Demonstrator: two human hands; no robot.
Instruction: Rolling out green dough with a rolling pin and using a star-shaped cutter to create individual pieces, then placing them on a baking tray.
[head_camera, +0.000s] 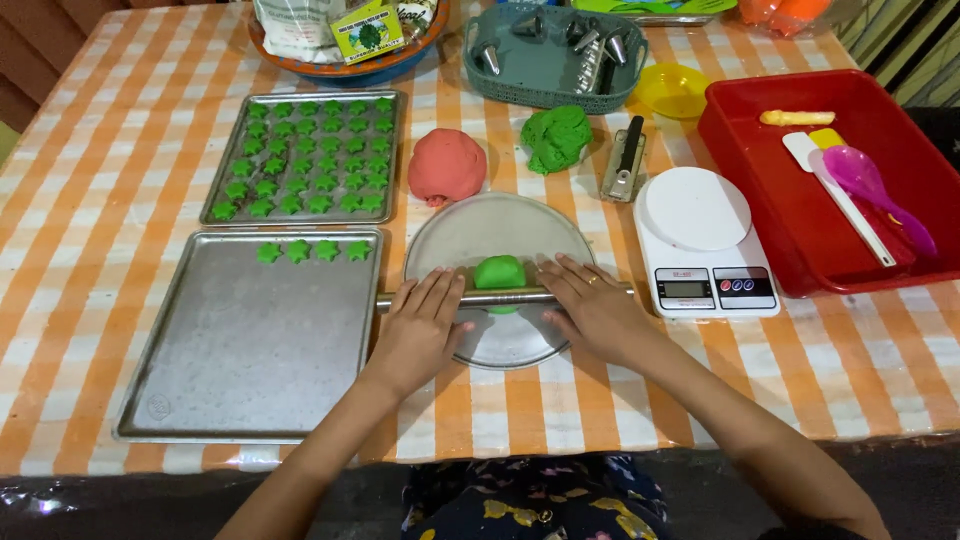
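I have both hands flat on a metal rolling pin (500, 297) that lies crosswise over a round metal plate (470, 230). My left hand (420, 325) presses the pin's left part with fingers stretched out and palm down, not curled around it; my right hand (590, 305), a ring on one finger, does the same on the right part. Neither hand grasps anything, they only bear down on the pin. Between them, under the pin, sits a lump of green dough (499, 270), on the plate and near its middle. Left of the plate lies a large tray (250, 350), mostly bare, with a short row of green stars (312, 251) along its far edge. Beyond it a smaller tray (220, 150) is filled with rows of the same green stars. Behind the plate rest a pink dough ball (446, 165) and a bigger mass of green dough (556, 137), with a small metal tool (624, 160) just beside them. To the right stands a white kitchen scale (700, 240), and past it a red tub (750, 130) holding spatulas and spoons. At the far edge I see a teal basket (480, 75) of metal piping tips, a yellow bowl (672, 88), and an orange bowl (340, 68) with packets. Everything sits on an orange checked cloth (100, 200).
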